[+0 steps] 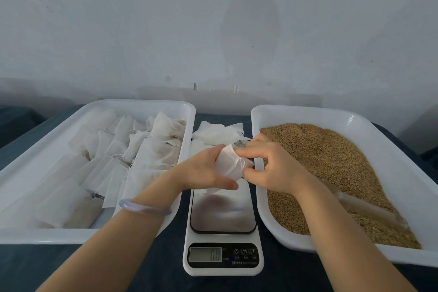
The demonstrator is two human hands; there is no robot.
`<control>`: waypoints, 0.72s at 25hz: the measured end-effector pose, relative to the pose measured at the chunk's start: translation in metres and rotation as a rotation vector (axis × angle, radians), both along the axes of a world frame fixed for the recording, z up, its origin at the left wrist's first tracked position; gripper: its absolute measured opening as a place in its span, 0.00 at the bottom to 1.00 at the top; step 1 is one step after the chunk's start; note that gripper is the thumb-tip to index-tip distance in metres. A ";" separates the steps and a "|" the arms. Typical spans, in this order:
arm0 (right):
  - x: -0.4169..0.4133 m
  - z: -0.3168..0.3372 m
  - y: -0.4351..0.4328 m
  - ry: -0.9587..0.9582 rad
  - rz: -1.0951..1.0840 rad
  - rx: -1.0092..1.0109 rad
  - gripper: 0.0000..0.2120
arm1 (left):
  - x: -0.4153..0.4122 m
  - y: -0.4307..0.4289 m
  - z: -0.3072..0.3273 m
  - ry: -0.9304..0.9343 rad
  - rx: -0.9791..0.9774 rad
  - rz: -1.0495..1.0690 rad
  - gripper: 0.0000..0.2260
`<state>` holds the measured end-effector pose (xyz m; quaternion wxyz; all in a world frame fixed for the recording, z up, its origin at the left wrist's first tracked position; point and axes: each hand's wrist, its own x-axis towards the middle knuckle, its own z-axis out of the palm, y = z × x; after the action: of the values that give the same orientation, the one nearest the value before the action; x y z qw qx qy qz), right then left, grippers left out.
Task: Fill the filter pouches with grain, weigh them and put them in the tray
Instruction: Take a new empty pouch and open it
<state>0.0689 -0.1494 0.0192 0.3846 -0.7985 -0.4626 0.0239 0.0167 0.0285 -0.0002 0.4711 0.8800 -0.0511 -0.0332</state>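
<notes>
A white pouch (228,161) was held above the scale (222,216), between both hands. It was gripped by the left hand (203,173), whose fingers (214,153) were curled round its body, and its mouth was pinched at the drawstring by the right hand (272,168). Filled pouches (156,152) were laid in the left tray (142,103). Grain (331,161) and a clear scoop (369,208) were kept in the right tray (296,111). Empty pouches (218,134) were piled behind the scale on the bench (272,282).
</notes>
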 end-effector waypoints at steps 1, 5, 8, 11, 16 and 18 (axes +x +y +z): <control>0.000 0.000 0.000 -0.019 0.007 -0.012 0.13 | 0.000 0.000 0.000 -0.016 -0.011 0.010 0.21; 0.001 0.000 -0.002 -0.002 -0.030 0.028 0.13 | 0.001 -0.002 -0.001 0.061 0.081 -0.017 0.16; 0.002 -0.001 -0.005 0.039 -0.045 0.025 0.16 | 0.001 -0.004 0.002 0.089 0.071 -0.006 0.14; -0.003 -0.001 -0.001 0.016 -0.024 -0.049 0.15 | -0.002 -0.002 0.003 0.014 0.002 -0.009 0.19; -0.007 0.005 -0.037 0.038 -0.098 0.055 0.19 | -0.003 -0.002 0.001 0.027 0.114 -0.009 0.13; 0.011 0.003 -0.085 0.066 -0.332 -0.028 0.17 | -0.003 -0.001 0.002 0.009 0.068 0.028 0.10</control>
<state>0.0803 -0.2343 0.0223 0.3869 -0.8680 -0.3112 -0.0071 0.0136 0.0278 0.0019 0.4417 0.8959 -0.0355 -0.0321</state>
